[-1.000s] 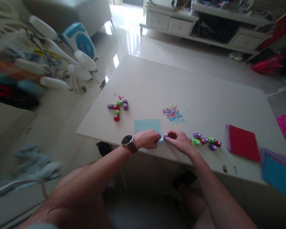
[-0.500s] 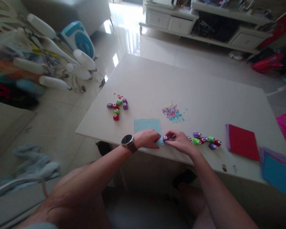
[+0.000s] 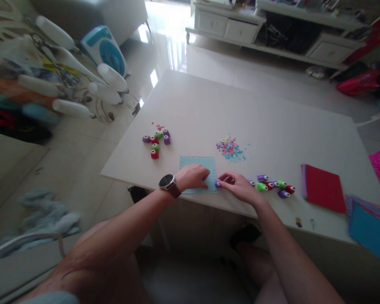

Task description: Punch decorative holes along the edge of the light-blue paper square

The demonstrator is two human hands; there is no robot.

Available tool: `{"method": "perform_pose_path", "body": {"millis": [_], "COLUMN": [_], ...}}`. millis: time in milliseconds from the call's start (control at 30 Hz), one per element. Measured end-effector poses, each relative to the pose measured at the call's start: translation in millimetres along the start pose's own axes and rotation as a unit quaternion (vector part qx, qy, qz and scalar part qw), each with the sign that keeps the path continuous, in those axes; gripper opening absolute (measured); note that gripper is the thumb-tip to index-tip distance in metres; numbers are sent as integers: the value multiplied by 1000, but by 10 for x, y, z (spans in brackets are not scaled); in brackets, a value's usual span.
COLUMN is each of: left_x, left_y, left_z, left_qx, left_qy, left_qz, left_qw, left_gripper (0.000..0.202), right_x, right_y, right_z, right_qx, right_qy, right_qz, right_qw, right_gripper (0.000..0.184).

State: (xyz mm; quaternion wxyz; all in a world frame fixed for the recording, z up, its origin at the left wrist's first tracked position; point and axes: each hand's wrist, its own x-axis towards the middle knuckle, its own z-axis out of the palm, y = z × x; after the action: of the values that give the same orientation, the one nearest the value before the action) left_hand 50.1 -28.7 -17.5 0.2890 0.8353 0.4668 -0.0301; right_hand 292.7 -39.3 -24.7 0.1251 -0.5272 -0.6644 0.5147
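A light blue paper square (image 3: 199,165) lies near the front edge of the white table (image 3: 259,122). My left hand (image 3: 193,177), with a watch on the wrist, rests on the sheet's near part, fingers curled and pressing it down. My right hand (image 3: 237,185) is closed round a small purple punch (image 3: 218,183) at the sheet's right edge. Right of that hand sits a row of small punches (image 3: 274,185) in purple, green and red.
Another cluster of small punches (image 3: 156,141) sits at the left of the table, and a heap of coloured paper bits (image 3: 229,150) behind the sheet. Red sheets (image 3: 324,188) and blue sheets (image 3: 369,228) lie at the right. White bowling pins (image 3: 82,84) stand on the floor, left.
My left hand has slid up a little on the blue sheet, uncovering its near edge. My right hand with the purple punch has shifted slightly left along the sheet's right edge.
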Motion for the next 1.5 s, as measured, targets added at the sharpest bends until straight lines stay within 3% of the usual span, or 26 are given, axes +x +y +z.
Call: {"method": "perform_pose_path", "body": {"millis": [467,900,1067,1233,1500], "left_x": [46,57,63,84,101], "left_y": [-47,136,203,282,226], "left_z": [101,44,36,39,-13], "left_qx": [12,36,51,58,38], "left_qy": [-6,-2,-3,-26,-52], "left_qz": [15,-24,-57,-79,-72], "left_qw": [1000,999,997,995,995], "left_gripper": [22,73,70,62,61], "right_x": [47,124,184,235,203], "right_y": [28,40,-22,-107,-177], "right_z": [75,135,171,207,114], "right_qx": [10,-9,-64,-96,-121], "right_qy": [24,32,71,72,59], "right_qz": [-41,-29,21,89,76], "right_qw": [999,999,995,989,988], "right_gripper": [24,15,23,32,26]}}
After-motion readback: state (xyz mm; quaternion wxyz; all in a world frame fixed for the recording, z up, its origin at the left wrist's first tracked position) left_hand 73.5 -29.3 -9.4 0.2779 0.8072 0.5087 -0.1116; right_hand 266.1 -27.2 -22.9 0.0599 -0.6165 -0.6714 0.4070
